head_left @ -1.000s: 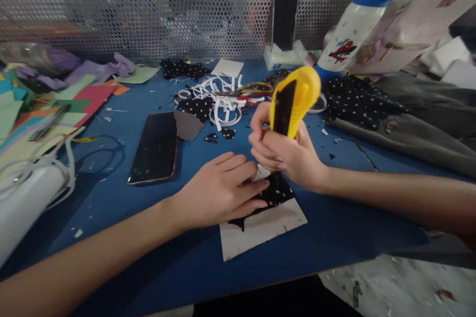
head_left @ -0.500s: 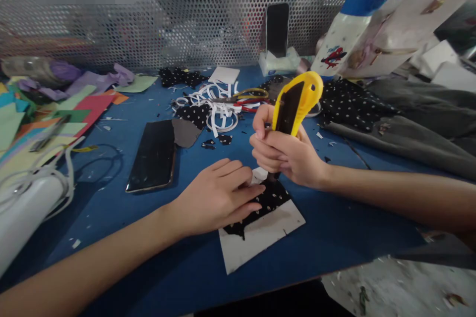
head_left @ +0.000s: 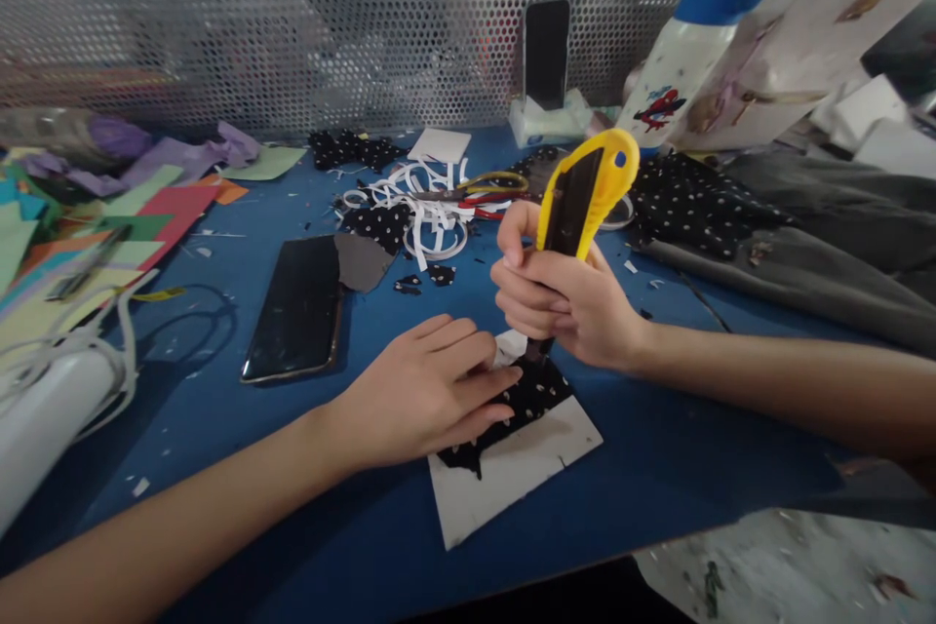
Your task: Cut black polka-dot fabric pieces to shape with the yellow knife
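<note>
My right hand (head_left: 570, 302) is closed round a yellow and black utility knife (head_left: 574, 200), held steeply with its handle end up. The knife's lower end meets a piece of black fabric with white dots (head_left: 537, 398). Under the fabric lies a white board (head_left: 512, 492), flat on the table. My left hand (head_left: 431, 390) rests on the fabric's left part, thumb and forefinger stretched out across it, the other fingers bent. The fabric's edge beneath those fingers is hidden, and the blade's tip is hard to make out.
A black phone (head_left: 296, 312) and a grey scrap (head_left: 364, 261) lie left of my hands. Beyond are white strips (head_left: 439, 200) and scissors (head_left: 493, 183). Coloured paper (head_left: 165, 214) and a white corded device (head_left: 58, 409) are left; a bottle (head_left: 683, 49) and dark cloth (head_left: 826, 244) right.
The knife's handle end has tipped very slightly to the right. Otherwise both hands keep their places on the fabric, and the view has shifted a little.
</note>
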Demonstrator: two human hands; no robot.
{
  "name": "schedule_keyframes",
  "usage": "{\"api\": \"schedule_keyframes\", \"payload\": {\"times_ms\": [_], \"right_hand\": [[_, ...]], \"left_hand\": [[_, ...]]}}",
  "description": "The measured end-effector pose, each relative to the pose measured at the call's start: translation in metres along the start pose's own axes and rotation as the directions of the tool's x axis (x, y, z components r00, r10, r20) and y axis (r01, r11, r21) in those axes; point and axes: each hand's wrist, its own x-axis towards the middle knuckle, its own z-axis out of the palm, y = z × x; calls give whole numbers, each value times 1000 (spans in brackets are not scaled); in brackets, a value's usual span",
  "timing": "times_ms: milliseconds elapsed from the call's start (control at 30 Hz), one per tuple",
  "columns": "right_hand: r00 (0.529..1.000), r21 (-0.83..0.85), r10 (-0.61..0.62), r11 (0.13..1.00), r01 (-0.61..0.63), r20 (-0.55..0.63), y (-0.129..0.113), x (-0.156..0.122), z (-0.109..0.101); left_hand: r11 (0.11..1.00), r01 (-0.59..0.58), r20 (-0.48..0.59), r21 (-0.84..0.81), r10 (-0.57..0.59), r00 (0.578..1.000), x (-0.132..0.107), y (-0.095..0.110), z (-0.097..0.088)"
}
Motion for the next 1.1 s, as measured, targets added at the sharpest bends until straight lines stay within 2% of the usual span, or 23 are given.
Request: {"api": "schedule_keyframes", "payload": {"times_ms": [300, 533, 667, 900, 1100], "right_hand": [[997, -30, 74, 997, -74, 0, 1, 9, -4], [982, -110, 158, 979, -169, -104, 6, 19, -7], [978, -97, 155, 981, -169, -137, 9, 22, -6], [961, -138, 271, 952, -275, -50, 9, 23, -1], [977, 16, 214, 977, -213, -17, 5, 18, -9]], "left_hand": [[1000, 7, 9, 3, -7, 1000, 3, 1, -2], [1000, -13, -10, -23, 13, 1000, 4, 0, -2], [999, -18, -15, -30, 18, 1000, 5, 0, -2], [999, -10, 5, -46, 10, 1000, 3, 1, -3], [999, -21, 32, -38, 22, 999, 4, -2, -4]]}}
